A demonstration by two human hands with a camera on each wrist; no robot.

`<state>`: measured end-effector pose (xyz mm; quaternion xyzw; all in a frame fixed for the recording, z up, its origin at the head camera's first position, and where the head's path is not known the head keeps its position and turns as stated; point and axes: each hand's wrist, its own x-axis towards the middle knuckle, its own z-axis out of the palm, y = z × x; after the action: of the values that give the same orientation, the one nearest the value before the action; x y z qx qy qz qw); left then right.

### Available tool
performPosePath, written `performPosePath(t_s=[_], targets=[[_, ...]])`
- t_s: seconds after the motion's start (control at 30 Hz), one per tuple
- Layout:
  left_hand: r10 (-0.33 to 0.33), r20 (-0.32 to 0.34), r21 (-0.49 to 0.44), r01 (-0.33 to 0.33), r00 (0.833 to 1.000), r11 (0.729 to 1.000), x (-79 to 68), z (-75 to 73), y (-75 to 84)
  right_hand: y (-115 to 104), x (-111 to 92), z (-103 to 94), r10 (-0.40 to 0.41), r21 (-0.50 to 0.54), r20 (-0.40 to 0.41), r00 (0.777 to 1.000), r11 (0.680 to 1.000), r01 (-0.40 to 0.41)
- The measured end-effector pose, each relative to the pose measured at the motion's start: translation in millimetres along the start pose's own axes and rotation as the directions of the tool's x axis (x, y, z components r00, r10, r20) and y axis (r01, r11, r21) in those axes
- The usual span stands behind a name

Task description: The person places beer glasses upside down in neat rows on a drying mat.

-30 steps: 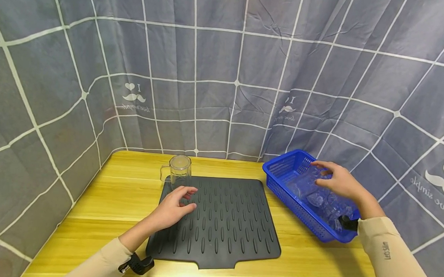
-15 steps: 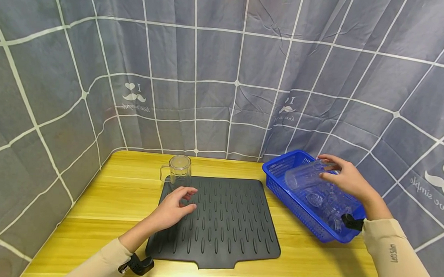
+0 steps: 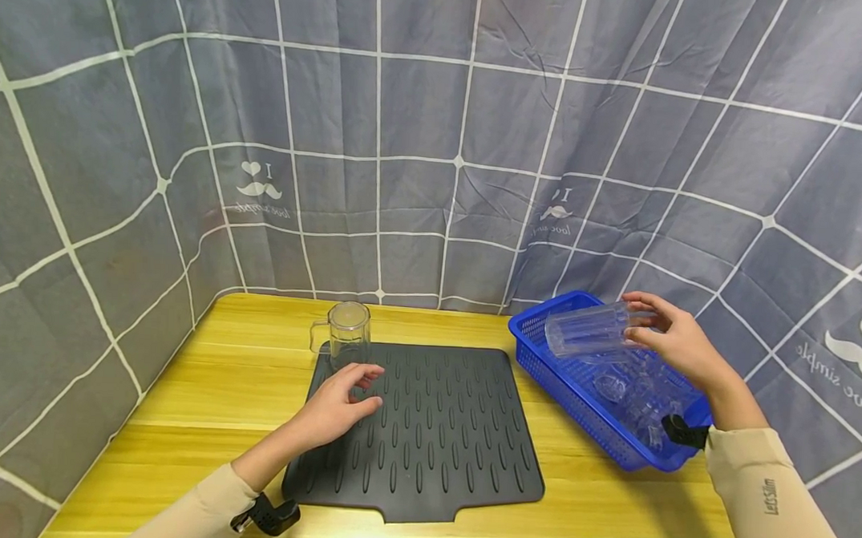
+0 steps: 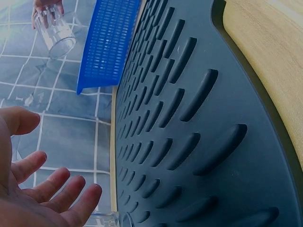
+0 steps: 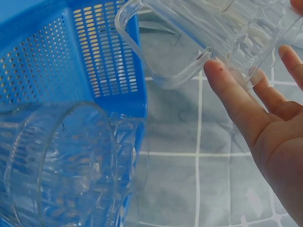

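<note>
My right hand grips a clear glass mug by one end and holds it tilted, nearly sideways, above the blue basket. The square-cornered handle of this mug shows in the right wrist view, beside my fingers. My left hand hovers over the left part of the black ridged mat, its fingers loosely bent around nothing. Just beyond it, another clear mug stands at the far left corner of the mat, handle to the left.
Several clear glass pieces lie inside the basket, and a large clear glass fills the lower left of the right wrist view. Under everything is a yellow wooden table. A grey checked curtain hangs around its back and sides.
My right hand has taken hold of the mug in the basket and lifted it up, drawing back slightly to the right. The left hand has stayed put.
</note>
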<state>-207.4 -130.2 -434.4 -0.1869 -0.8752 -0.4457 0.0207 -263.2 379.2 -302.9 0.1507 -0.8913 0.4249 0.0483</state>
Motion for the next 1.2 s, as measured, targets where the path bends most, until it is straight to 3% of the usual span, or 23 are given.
performPosePath(t_s=[0.5,1.2], targets=[[-0.007,-0.016,-0.019,0.006,1.0,1.0,-0.1,7.0,1.0,-3.4,-4.5,15.2,-0.022,0.149,-0.001,1.0,0.989,0.021],[-0.018,-0.039,-0.025,0.017,0.999,1.0,1.8,10.1,7.3,-13.2,-8.5,60.2,-0.057,0.298,0.053,0.997,0.954,0.039]])
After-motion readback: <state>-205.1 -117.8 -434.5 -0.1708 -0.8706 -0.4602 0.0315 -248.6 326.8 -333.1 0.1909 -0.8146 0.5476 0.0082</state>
